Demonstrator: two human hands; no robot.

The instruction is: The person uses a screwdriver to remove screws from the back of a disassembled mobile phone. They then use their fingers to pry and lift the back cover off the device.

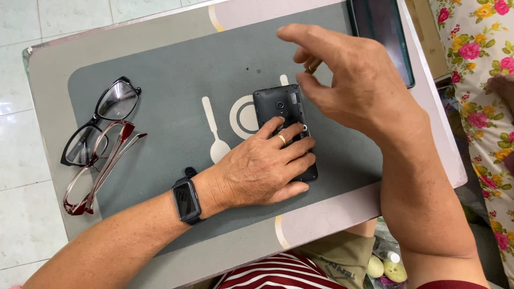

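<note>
A black phone [279, 104] lies back-side up with its cover off, on a grey mat [176, 80] printed with white cutlery shapes. My left hand [262, 166], with a ring and a black wrist watch, rests flat on the phone's lower half and presses it down. My right hand [353, 80] hovers above and to the right of the phone. Its thumb and fingers pinch a small brownish tool [314, 65], only the tip of which shows.
Two pairs of glasses lie at the left of the mat, black-framed glasses [101, 120] and red-framed glasses [99, 171]. A dark tablet [383, 27] sits at the table's far right corner. Flowered fabric [482, 80] is to the right. The tiled floor [21, 160] lies left.
</note>
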